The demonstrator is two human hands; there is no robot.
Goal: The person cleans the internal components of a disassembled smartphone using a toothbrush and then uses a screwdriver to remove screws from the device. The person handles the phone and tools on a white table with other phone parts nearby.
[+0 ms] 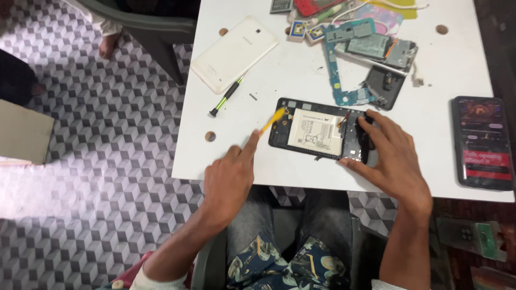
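Note:
An opened black tablet [321,130] lies on the white table [462,64], its white battery [314,130] exposed. My left hand [230,180] holds a thin yellow pry tool [272,120] whose tip rests at the tablet's upper left corner. My right hand [394,158] grips the tablet's right end, fingers over the edge and thumb along its near side.
A white back cover [234,52] and a green-handled screwdriver [226,96] lie at the table's left. A blue circuit board [341,64], metal frames and small parts sit at the back. A lit phone [482,142] lies right. Another person's foot [107,45] rests on the patterned floor.

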